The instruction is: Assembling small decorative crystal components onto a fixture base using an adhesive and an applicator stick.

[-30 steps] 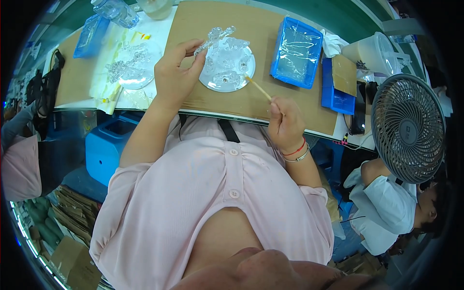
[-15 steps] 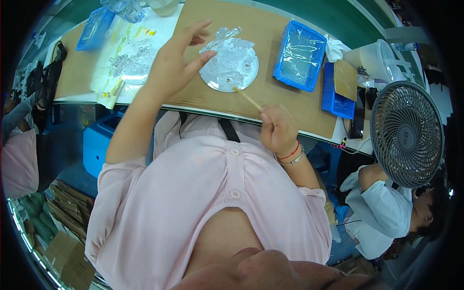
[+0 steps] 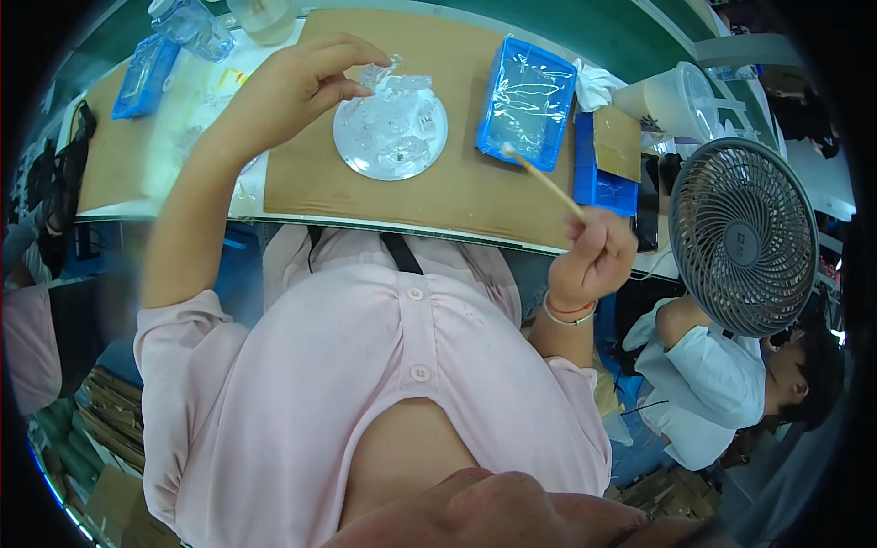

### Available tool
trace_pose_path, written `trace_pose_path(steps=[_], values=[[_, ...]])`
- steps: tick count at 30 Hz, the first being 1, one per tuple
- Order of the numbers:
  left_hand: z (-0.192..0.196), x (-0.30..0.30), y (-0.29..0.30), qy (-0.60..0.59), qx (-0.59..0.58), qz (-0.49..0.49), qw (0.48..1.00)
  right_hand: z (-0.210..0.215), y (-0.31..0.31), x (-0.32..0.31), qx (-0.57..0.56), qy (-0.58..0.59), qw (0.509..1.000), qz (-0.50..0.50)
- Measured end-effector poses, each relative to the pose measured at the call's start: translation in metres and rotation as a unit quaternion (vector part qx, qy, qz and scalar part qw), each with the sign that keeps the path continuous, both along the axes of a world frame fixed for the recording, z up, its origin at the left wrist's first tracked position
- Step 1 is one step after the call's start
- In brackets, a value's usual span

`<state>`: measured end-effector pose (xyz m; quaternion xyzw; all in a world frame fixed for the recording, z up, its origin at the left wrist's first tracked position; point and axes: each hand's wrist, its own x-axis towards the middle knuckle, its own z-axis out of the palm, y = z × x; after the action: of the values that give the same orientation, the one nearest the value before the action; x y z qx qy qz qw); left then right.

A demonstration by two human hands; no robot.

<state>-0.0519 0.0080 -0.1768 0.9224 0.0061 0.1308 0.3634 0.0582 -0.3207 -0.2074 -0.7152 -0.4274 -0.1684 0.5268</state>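
A round white plate (image 3: 370,164) carries several clear, glassy pieces (image 3: 402,119) in a loose heap. At its far left edge, my left hand (image 3: 306,82) has its thumb and forefinger closed around a clear piece (image 3: 376,75), whose exact shape is hard to make out. My right hand (image 3: 594,251) is closed on the end of a thin wooden stick (image 3: 553,190). The stick's pale tip is over the near edge of a blue tray (image 3: 489,146) lined with shiny clear film.
Brown cardboard (image 3: 301,183) covers the table. Right of the tray are a crumpled white tissue (image 3: 596,87), a blue bin (image 3: 607,192), a translucent bucket (image 3: 671,100) and a fan (image 3: 744,237). A clear bottle (image 3: 196,32) stands far left. Another person (image 3: 713,374) sits at right.
My right hand has swung the stick rightward, from the plate's near edge to the blue tray. My left thumb and fingers have closed on a clear piece. The whole view has shifted somewhat.
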Motion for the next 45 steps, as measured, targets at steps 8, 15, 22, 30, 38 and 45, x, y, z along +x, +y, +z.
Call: trace_pose_path(steps=[8,15,22,30,38,45], values=[[-0.014,-0.010,-0.038,-0.075,-0.009,0.103,0.992,-0.011,0.021,0.033,-0.118,-0.003,0.991,-0.056],[-0.021,-0.017,-0.048,-0.100,-0.003,0.149,0.984,-0.002,0.011,0.009,-0.019,0.027,0.999,-0.031],[-0.024,-0.022,-0.063,-0.148,0.032,0.149,0.977,-0.018,0.041,-0.013,-0.065,0.010,0.988,0.142],[-0.026,-0.023,-0.060,-0.152,0.035,0.146,0.977,-0.027,0.040,-0.011,-0.110,0.007,0.980,0.168],[-0.026,-0.020,-0.055,-0.195,0.117,0.138,0.964,-0.029,0.036,-0.007,-0.104,-0.035,0.991,0.071],[-0.028,-0.020,-0.064,-0.162,0.033,0.156,0.974,-0.026,0.039,-0.013,-0.071,-0.010,0.993,0.090]])
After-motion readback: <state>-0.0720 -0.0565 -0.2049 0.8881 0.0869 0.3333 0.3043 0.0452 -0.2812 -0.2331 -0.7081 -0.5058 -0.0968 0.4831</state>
